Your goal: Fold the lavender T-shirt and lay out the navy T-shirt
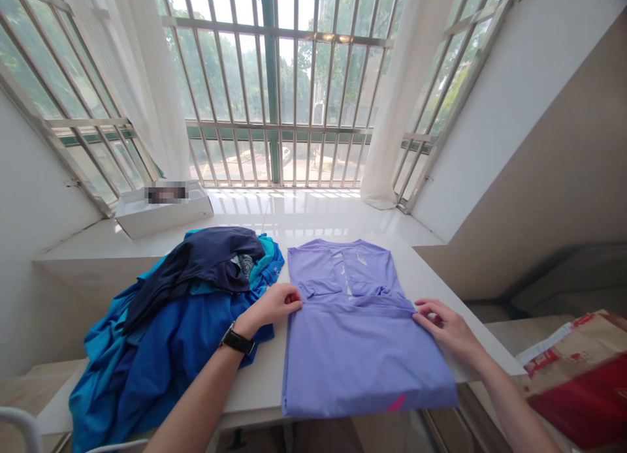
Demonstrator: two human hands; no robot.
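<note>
Well, one lavender shirt (362, 355) lies flat on a white table (267, 391), its neck end away from the person, with a small pink mark by the closer hem, a few pale marks on the chest, and a straight fold across its middle where the cloth lies doubled. Going left to right, there is one heap of blue clothes (166, 355), seemingly three pieces in teal, bright blue and navy, though the exact count is hard to tell, with the navy piece (196, 270) on top. Behind the heap sits one white box (164, 223) with a blurred label. One black watch (237, 341) circles the left wrist. The left hand (269, 307) sits between heap and shirt, curled, its fingertips touching the shirt's left edge at the fold; whether it grips cannot be told. The shirt lies between the two hands. The right hand (445, 329) is clamped on the fold at the shirt's right edge. Farther right, one red and brown parcel bag (578, 381) lies beside the table, near that hand but not touching it.
</note>
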